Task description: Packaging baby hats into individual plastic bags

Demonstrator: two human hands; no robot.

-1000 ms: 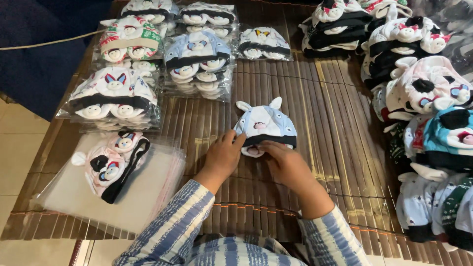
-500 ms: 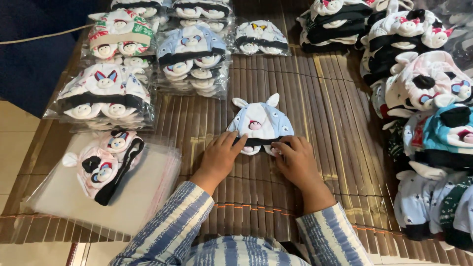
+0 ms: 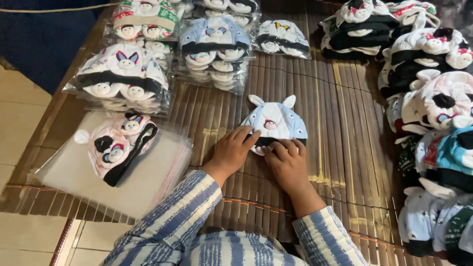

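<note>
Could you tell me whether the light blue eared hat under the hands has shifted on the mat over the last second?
Cannot tell. The light blue hat keeps its place below the bagged stack of hats; the head camera moved, so any small slide is hidden.

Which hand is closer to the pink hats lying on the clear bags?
Left. The left hand rests on the blue eared hat, on the side toward the pink hats; the right hand lies farther right, away from them.

Clear plastic packs of baby hats point(image 3: 123, 79) stacked upper left, more bagged stacks point(image 3: 215, 49) beside, flat clear plastic bags point(image 3: 143, 177) piled lower left under pink hats.
</note>
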